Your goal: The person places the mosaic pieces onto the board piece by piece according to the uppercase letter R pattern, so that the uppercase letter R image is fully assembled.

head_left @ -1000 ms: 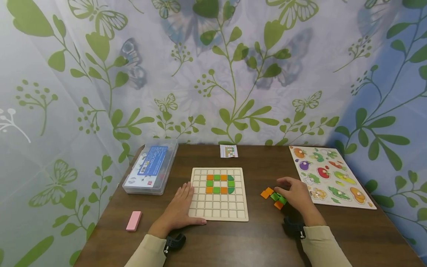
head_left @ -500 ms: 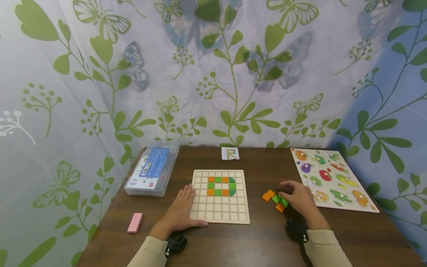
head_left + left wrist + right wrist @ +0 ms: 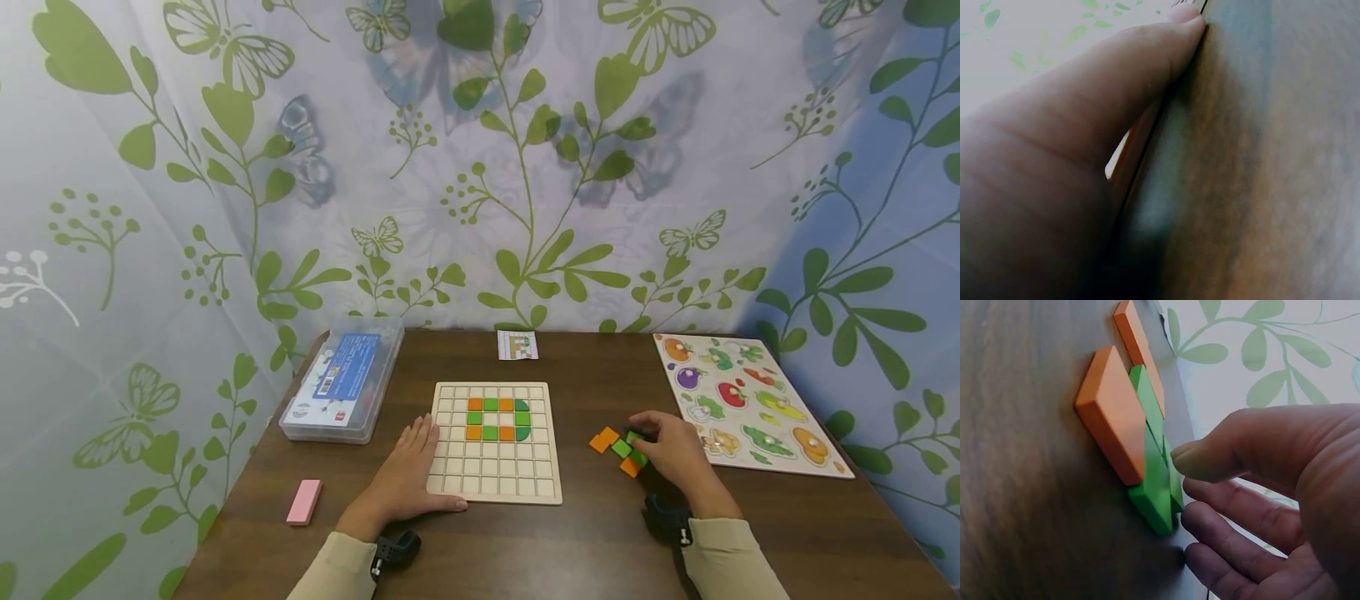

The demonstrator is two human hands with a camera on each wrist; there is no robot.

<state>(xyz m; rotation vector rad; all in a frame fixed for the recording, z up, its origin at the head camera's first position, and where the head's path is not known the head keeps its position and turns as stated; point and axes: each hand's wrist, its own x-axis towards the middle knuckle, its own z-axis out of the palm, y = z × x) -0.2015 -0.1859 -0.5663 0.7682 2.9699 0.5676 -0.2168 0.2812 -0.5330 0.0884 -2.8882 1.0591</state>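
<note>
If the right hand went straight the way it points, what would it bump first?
Probably the nearest green tile, just ahead of the right hand; whether they touch is unclear.

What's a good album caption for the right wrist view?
A right hand close up at a cluster of green tiles and orange tiles on a dark brown tabletop.

The left wrist view is dim, its tabletop (image 3: 1285, 187) blurred with pale glare.
</note>
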